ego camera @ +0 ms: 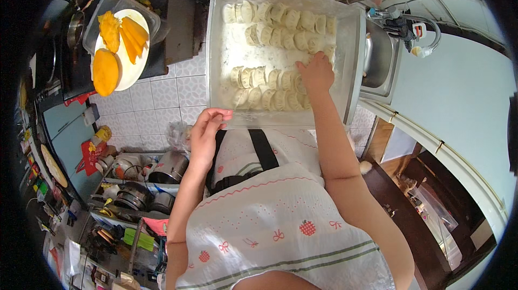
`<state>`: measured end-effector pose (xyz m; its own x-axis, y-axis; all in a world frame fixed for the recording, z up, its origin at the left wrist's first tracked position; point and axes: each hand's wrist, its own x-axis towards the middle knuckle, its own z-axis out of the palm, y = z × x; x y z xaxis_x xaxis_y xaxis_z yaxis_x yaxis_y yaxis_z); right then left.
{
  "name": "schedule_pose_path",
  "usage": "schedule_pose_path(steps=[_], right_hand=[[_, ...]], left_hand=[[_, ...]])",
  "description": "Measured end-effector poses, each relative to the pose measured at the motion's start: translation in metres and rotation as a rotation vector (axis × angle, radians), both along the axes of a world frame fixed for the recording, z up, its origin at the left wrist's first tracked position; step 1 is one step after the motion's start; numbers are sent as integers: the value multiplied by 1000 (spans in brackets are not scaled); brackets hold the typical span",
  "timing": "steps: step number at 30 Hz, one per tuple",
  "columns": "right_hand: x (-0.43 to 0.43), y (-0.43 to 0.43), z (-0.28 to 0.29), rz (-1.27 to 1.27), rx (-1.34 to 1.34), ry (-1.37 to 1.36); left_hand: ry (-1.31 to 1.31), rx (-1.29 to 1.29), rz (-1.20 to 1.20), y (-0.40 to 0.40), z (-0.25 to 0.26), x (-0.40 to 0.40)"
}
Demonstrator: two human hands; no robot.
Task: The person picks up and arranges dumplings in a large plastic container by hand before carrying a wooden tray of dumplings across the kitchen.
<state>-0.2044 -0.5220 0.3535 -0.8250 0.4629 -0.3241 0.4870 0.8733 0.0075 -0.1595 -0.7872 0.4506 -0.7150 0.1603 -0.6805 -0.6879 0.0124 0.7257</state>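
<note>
A translucent plastic tub (247,122) lies before me, its floor dusted with what looks like flour. Rows of pleated dumplings (276,79) stand in it, two towards the far side and two towards the near side. My right hand (317,74) reaches in at the right, over the end of the rows; its fingertips are near a dumpling, and whether they grip one is hidden. At the tub's near left corner is my left hand (213,124), fingers curled, with thumb and fingertips at the rim.
At the upper left, a white oval plate (131,72) with orange pieces of food rests over a clear plastic container (156,16). Right of the tub are a steel sink (380,61) and a faucet (435,33). Pots (168,168) fill a rack at the lower left.
</note>
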Motion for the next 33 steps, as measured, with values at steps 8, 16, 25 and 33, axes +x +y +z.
schedule_pose_path(steps=[8, 16, 25, 33], right_hand=[[11, 2, -14, 10, 67, 84], [18, -8, -25, 345, -32, 267], [-67, 46, -26, -282, -440, 684], [-11, 17, -2, 93, 117, 103]], left_hand=[[-3, 4, -9, -2, -1, 2], [5, 6, -23, 2, -3, 2], [12, -11, -23, 2, -1, 3], [-12, -26, 22, -4, -4, 7]])
